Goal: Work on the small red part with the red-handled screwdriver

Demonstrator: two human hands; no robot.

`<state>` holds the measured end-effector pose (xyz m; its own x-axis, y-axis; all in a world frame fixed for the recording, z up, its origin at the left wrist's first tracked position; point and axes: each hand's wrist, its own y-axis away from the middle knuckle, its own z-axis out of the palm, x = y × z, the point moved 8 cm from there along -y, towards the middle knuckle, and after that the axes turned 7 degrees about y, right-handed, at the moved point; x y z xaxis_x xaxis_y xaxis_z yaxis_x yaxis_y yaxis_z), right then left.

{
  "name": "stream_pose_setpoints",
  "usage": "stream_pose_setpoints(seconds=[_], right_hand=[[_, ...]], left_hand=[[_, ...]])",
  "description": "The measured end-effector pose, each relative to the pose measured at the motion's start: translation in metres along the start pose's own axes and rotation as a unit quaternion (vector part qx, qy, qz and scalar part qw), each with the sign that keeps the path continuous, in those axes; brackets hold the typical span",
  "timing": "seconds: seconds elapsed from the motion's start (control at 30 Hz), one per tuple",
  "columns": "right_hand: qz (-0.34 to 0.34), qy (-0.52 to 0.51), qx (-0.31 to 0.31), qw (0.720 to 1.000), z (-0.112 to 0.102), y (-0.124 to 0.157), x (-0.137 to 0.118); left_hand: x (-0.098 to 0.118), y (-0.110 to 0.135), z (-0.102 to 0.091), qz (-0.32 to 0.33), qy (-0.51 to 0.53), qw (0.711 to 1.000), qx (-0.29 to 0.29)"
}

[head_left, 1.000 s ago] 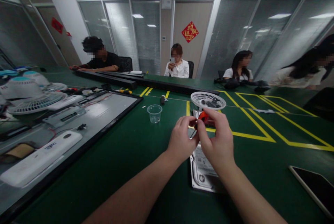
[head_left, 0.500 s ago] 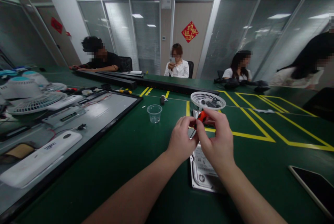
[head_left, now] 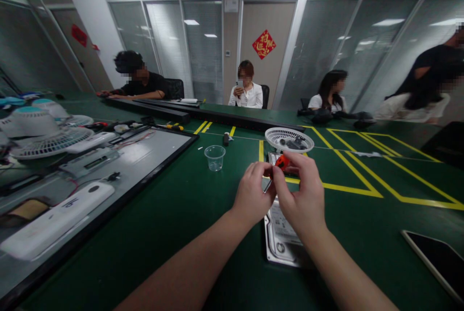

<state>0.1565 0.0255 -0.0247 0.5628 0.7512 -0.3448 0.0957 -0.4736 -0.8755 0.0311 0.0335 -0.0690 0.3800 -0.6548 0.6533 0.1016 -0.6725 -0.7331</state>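
Above a silver hard drive (head_left: 284,233) on the green table, both of my hands meet around a small screwdriver (head_left: 282,160). Its handle is red and black, and a thin metal shaft shows below it between the hands. My right hand (head_left: 302,190) is closed on the handle with thumb and fingertips. From the other side, my left hand (head_left: 253,192) pinches at the same tool. The screwdriver's tip is hidden by the hands. Under my wrists, the hard drive lies flat with its label up, partly covered.
A clear plastic cup (head_left: 215,159) stands left of my hands. Behind them sits a white basket (head_left: 289,139) with dark parts. A grey panel (head_left: 145,156) bearing a white power bank-like case (head_left: 58,219) fills the left. A phone (head_left: 437,258) lies at right. Several people sit opposite.
The screwdriver's handle has turned slightly in my fingers; my hands stay in nearly the same place. At far right, a person in black has come into view.
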Motion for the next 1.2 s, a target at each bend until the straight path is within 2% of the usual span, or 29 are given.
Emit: stream_pose_setpoints(seconds=[0.13, 0.37, 0.57, 0.77, 0.97, 1.2], right_hand=[[0.005, -0.02, -0.013, 1.0, 0.0018, 0.0007, 0.001], [-0.002, 0.012, 0.004, 1.0, -0.0021, -0.0006, 0.0008], [0.005, -0.012, -0.009, 1.0, 0.0002, 0.0008, 0.0015], [-0.003, 0.013, 0.008, 1.0, -0.0029, -0.0005, 0.0008], [0.001, -0.015, -0.008, 1.0, -0.0004, -0.0006, -0.0003], [-0.004, 0.007, -0.002, 1.0, -0.002, -0.0012, -0.0006]], left_hand=[[0.0011, -0.0001, 0.0023, -0.002, 0.011, 1.0, -0.017], [0.0003, -0.0002, -0.0011, 0.001, 0.003, 1.0, 0.007], [0.0011, 0.0, 0.0022, -0.003, 0.004, 1.0, -0.017], [0.0012, -0.0002, -0.0012, 0.002, 0.002, 1.0, 0.003], [0.003, -0.0001, 0.0024, 0.005, 0.004, 1.0, -0.022], [0.0017, -0.0001, -0.001, 0.0, -0.002, 1.0, 0.001]])
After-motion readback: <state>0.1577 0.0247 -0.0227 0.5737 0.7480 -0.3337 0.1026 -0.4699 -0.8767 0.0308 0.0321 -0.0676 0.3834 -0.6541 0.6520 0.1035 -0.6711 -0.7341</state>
